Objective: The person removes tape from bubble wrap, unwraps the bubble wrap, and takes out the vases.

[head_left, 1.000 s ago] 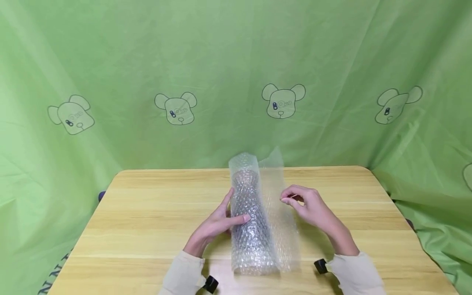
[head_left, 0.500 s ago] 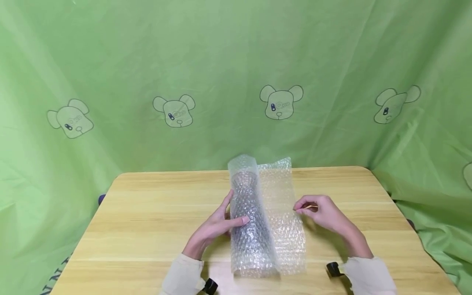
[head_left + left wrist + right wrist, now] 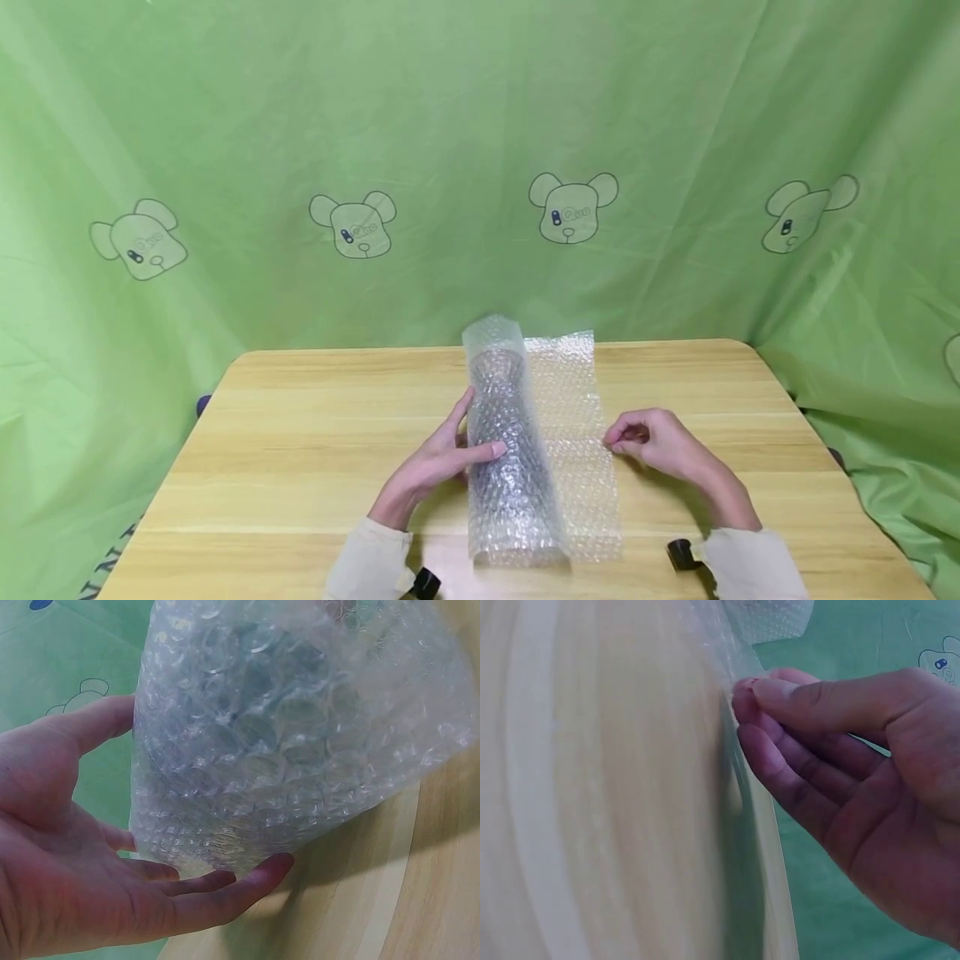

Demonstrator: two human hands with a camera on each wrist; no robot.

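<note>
On the table lies a bubble-wrapped object (image 3: 506, 467), greyish, narrower at its far end and wider towards me; the layers blur what is inside. My left hand (image 3: 435, 458) grips it from the left, thumb over the top and fingers along its side. In the left wrist view those fingers (image 3: 217, 900) reach around the wrap. A loose flap of bubble wrap (image 3: 573, 417) stretches to the right of the bundle. My right hand (image 3: 660, 446) pinches the flap's right edge between thumb and fingertips, which the right wrist view shows close up at the thumb (image 3: 810, 701).
The wooden table (image 3: 315, 417) has rounded far corners. A green curtain (image 3: 450, 125) printed with bear faces hangs behind it and along both sides. A small black device (image 3: 681, 554) is strapped at each wrist.
My right hand has moved right and towards me, drawing the flap out and down flatter against the table. The left hand and the bundle have stayed nearly in place.
</note>
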